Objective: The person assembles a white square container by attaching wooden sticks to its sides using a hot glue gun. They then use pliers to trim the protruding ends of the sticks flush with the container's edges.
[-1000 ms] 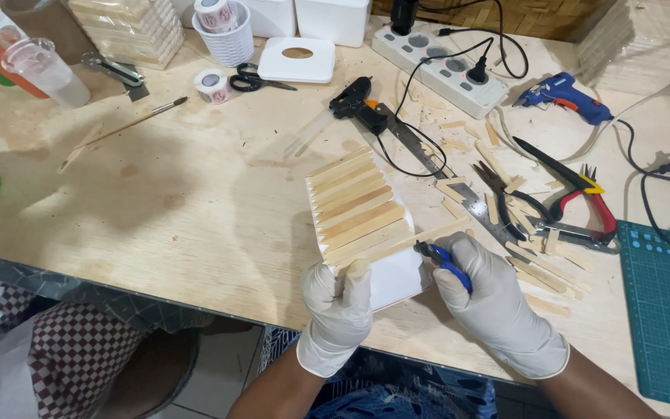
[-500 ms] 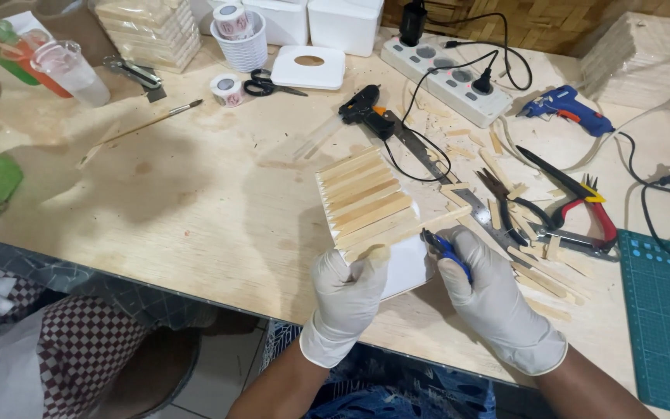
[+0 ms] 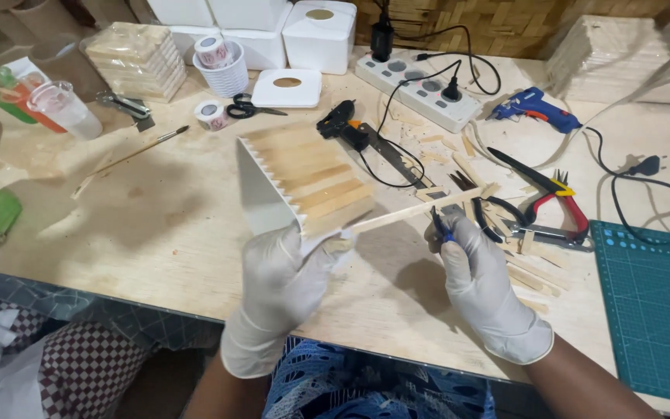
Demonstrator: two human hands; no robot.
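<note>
Gloves cover both our hands. Our left hand point(image 3: 281, 287) grips the near corner of a white box point(image 3: 261, 194) faced with wooden slats point(image 3: 316, 182), lifted off the plywood table point(image 3: 157, 225) and tilted so the slatted side turns up and right, probably to give the cutting tool access. Our right hand point(image 3: 478, 279) is closed around blue-handled cutters point(image 3: 440, 225), whose tips meet a long stick point(image 3: 420, 209) jutting from the lowest slat. Whether the blades have closed on it we cannot tell; fingers hide them. Offcuts point(image 3: 533, 275) lie right, near red pliers point(image 3: 560, 206).
</note>
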